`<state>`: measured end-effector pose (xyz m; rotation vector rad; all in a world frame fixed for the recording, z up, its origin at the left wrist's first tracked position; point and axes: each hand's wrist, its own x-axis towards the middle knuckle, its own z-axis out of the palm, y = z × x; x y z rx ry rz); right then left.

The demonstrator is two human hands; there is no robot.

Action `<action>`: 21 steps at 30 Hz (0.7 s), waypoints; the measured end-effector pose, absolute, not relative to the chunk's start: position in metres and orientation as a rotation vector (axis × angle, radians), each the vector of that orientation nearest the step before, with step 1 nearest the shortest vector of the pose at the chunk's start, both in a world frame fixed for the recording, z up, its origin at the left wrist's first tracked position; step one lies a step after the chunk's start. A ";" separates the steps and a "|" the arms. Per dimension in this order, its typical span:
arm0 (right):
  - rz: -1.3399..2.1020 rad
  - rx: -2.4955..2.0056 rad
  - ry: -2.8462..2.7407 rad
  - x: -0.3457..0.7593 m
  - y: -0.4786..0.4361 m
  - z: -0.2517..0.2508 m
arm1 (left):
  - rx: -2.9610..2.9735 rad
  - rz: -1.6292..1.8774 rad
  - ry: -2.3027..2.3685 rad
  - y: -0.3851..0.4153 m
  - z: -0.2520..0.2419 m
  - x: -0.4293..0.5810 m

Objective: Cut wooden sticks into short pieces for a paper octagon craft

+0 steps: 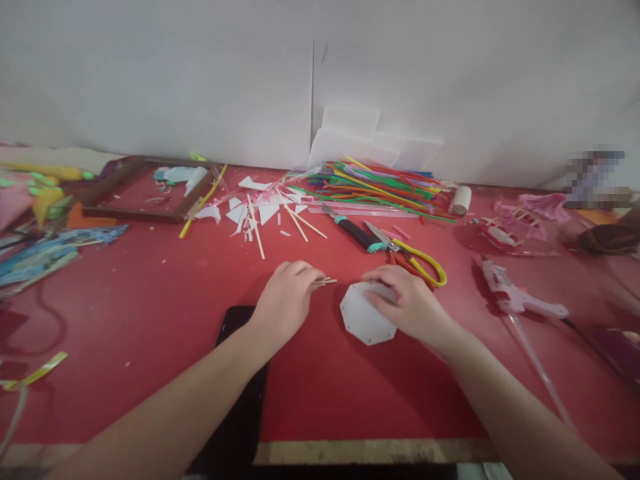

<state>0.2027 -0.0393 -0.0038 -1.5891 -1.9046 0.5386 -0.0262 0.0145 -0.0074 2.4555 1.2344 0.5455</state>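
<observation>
My left hand is closed around a few thin wooden sticks, whose pale tips poke out to the right past the fingers. Its forearm crosses over a black phone-like slab at the table's front. My right hand grips the right side of a white octagonal piece, with the thumb over its upper face. Small dark dots mark the corners of this piece. Just beyond the right hand lie scissors with yellow and orange handles and a black-and-teal utility knife.
A pink glue gun with a clear stick rests at right. Colourful pipe cleaners lie against the wall. Loose sticks and white scraps are scattered at centre back. A brown frame sits back left on the red table.
</observation>
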 end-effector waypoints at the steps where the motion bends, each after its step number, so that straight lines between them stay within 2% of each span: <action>1: 0.452 -1.575 -1.970 0.206 -0.037 -0.004 | 2.451 0.555 1.244 0.014 -0.008 -0.026; 4: 0.223 -1.631 -2.024 0.224 -0.030 -0.007 | 2.444 0.585 1.243 0.013 -0.010 -0.025; 7: 0.005 -1.868 -1.967 0.251 -0.027 -0.011 | 2.436 0.602 1.238 0.013 -0.011 -0.025; 13: 0.064 -1.921 -1.918 0.288 -0.016 -0.028 | 2.495 0.682 1.303 0.014 -0.008 -0.026; 21: -0.192 -1.890 -1.714 0.289 -0.003 -0.032 | 2.621 0.587 1.335 0.000 -0.006 -0.023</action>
